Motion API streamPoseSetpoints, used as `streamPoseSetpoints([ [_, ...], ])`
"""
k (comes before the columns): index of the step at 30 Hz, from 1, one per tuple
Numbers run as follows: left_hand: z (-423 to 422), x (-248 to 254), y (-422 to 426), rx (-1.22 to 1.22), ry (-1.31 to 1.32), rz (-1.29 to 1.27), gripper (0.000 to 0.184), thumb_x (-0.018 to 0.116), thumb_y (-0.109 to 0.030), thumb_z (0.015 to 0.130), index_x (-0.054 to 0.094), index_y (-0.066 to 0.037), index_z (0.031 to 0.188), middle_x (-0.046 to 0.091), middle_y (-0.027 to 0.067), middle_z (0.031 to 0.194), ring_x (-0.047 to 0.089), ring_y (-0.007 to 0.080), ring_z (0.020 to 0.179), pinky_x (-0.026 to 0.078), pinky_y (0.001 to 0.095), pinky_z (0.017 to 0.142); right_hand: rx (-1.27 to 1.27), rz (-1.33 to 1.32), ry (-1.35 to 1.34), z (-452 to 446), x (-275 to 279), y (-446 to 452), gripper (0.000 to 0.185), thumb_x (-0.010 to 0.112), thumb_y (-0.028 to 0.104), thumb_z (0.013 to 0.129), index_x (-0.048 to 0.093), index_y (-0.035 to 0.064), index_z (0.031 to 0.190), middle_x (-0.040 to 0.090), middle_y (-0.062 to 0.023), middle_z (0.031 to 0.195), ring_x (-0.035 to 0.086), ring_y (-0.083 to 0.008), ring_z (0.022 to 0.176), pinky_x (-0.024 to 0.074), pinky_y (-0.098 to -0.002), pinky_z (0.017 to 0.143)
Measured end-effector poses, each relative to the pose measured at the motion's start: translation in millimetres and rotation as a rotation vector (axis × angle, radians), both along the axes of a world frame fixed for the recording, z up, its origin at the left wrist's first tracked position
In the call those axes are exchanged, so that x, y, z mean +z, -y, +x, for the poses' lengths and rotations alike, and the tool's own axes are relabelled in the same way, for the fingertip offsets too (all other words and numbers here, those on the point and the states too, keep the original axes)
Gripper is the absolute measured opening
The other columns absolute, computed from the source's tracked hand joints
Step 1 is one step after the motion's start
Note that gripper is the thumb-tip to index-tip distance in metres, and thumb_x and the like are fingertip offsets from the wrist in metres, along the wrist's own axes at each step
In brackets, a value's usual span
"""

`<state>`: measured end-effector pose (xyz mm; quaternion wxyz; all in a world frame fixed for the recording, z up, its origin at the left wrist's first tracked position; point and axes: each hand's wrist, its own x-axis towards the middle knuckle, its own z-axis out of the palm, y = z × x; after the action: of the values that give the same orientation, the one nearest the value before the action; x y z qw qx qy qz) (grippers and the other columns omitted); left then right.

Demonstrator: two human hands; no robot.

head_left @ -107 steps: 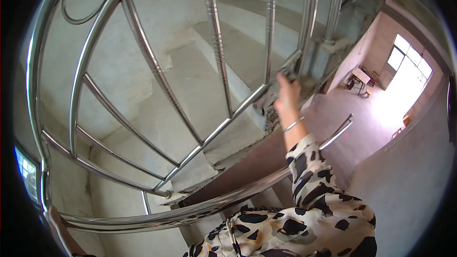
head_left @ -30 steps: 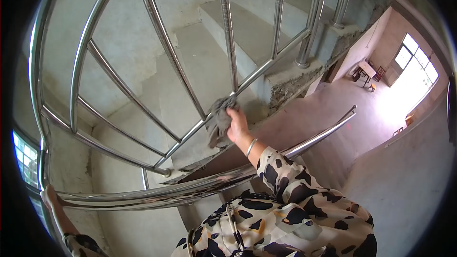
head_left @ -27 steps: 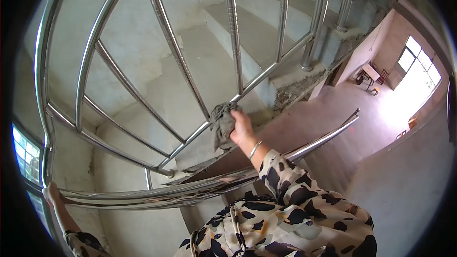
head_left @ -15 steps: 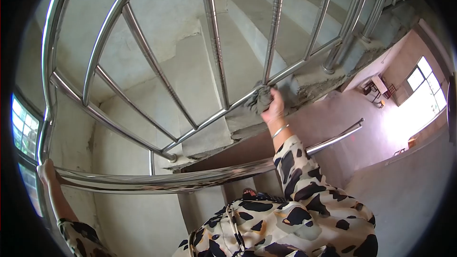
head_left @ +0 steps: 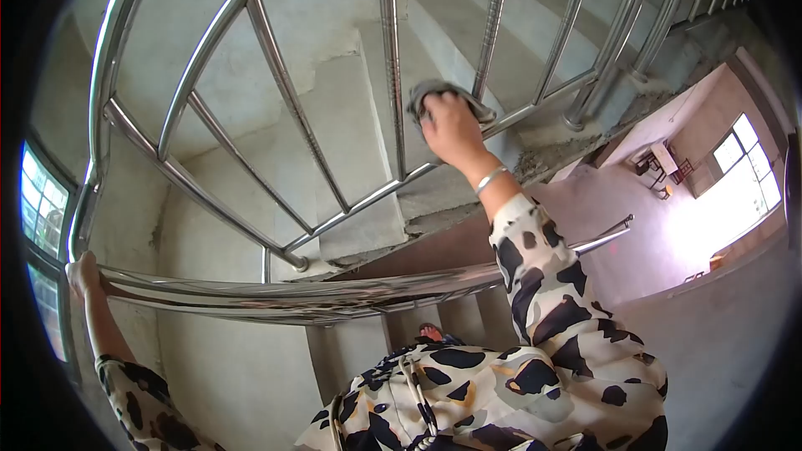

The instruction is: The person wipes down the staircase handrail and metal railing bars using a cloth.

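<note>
A crumpled grey cloth [head_left: 429, 93] is gripped in my right hand [head_left: 455, 129], between two upright bars of the metal stair railing [head_left: 391, 58]. Whether the cloth touches either bar I cannot tell. The lower rail [head_left: 368, 198] runs just below that hand, and a bracelet circles the wrist. At the far left, my left hand [head_left: 83, 274] is wrapped round the curved metal tube [head_left: 98, 159] near the end of the thick shiny handrail [head_left: 276, 294].
Concrete steps [head_left: 468, 42] rise behind the bars, with a rough broken edge [head_left: 418, 221] below the rail. A window [head_left: 46, 200] is at left. Far below right lie a floor, a small table [head_left: 666, 157] and a bright window [head_left: 743, 150]. More steps [head_left: 347, 351] descend beneath me.
My right hand has lifted the cloth up and left, from the foot of a bar to between two bars. My left hand stays at the tube; the view has shifted slightly.
</note>
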<state>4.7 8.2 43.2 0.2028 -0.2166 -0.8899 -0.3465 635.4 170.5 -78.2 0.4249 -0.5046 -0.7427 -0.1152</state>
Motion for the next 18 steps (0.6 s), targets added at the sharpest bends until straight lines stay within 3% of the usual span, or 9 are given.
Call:
streamPoseSetpoints([
  [1,-4.5,-0.4,0.9,0.004,0.000,0.001,0.035,0.053,-0.021,0.057,0.059,0.009,0.074,0.053,0.0165,0.059,0.055,0.0251,0.058,0.041,0.0389,0.056,0.004,0.001,0.000,-2.0,-15.1,-2.3,0.015,0.059,0.009,0.070,0.058,0.0039,0.084,0.056,-0.0134,0.084,0.053,-0.0317,0.081,0.0431,-0.0396,0.071],
  [3,-10.6,-1.6,-0.7,-0.038,0.025,-0.054,0.035,0.053,-0.022,0.058,0.059,0.009,0.075,0.054,0.0168,0.058,0.056,0.0271,0.059,0.042,0.0392,0.057,-0.135,-0.404,0.549,-5.5,-51.6,6.3,0.010,0.056,0.012,0.071,0.061,0.0056,0.077,0.056,-0.0113,0.084,0.051,-0.0293,0.086,0.0426,-0.0390,0.068],
  [5,14.6,7.0,1.2,-0.032,0.060,-0.031,0.035,0.053,-0.022,0.058,0.059,0.008,0.075,0.055,0.0173,0.058,0.056,0.0276,0.059,0.042,0.0393,0.058,-0.166,-0.230,0.357,-18.7,-76.0,19.4,0.010,0.054,0.013,0.071,0.062,0.0070,0.072,0.056,-0.0099,0.084,0.049,-0.0290,0.089,0.0421,-0.0382,0.067],
  [10,15.8,6.3,2.0,-0.044,0.126,-0.018,0.035,0.054,-0.022,0.058,0.058,0.007,0.077,0.057,0.0193,0.064,0.058,0.0289,0.065,0.043,0.0393,0.064,0.032,-0.149,0.129,-17.7,-124.3,57.5,0.013,0.053,0.006,0.069,0.063,0.0058,0.078,0.057,-0.0100,0.084,0.051,-0.0301,0.088,0.0448,-0.0402,0.072],
  [12,2.2,1.0,1.5,0.000,0.030,-0.071,0.041,0.054,-0.023,0.058,0.058,0.008,0.084,0.059,0.0213,0.072,0.059,0.0301,0.071,0.044,0.0387,0.066,0.080,-0.458,-0.406,-2.8,-134.3,60.6,0.019,0.052,0.000,0.066,0.062,0.0035,0.082,0.059,-0.0130,0.087,0.055,-0.0316,0.086,0.0457,-0.0367,0.078],
  [14,-20.6,-4.7,-2.4,0.014,0.037,-0.067,0.043,0.053,-0.024,0.059,0.057,0.008,0.087,0.059,0.0222,0.076,0.059,0.0307,0.074,0.044,0.0385,0.067,0.044,-0.211,-0.573,18.8,-122.7,46.6,0.023,0.051,0.000,0.066,0.062,0.0024,0.085,0.060,-0.0151,0.093,0.058,-0.0314,0.085,0.0447,-0.0357,0.082],
  [15,-26.9,-7.1,-3.5,0.024,0.040,-0.074,0.045,0.053,-0.024,0.059,0.056,0.008,0.090,0.060,0.0232,0.080,0.060,0.0313,0.078,0.044,0.0382,0.068,0.000,-0.127,-0.576,25.7,-73.3,56.8,0.025,0.050,-0.001,0.067,0.062,0.0020,0.088,0.060,-0.0151,0.096,0.057,-0.0307,0.090,0.0435,-0.0347,0.084],
  [18,-19.4,-2.1,-2.0,0.020,0.064,-0.099,0.046,0.053,-0.025,0.059,0.057,0.009,0.091,0.060,0.0239,0.081,0.060,0.0319,0.081,0.044,0.0382,0.070,-0.106,0.153,-0.622,58.6,1.0,44.2,0.029,0.051,0.001,0.069,0.059,0.0002,0.097,0.058,-0.0159,0.098,0.054,-0.0305,0.094,0.0405,-0.0373,0.086],
])
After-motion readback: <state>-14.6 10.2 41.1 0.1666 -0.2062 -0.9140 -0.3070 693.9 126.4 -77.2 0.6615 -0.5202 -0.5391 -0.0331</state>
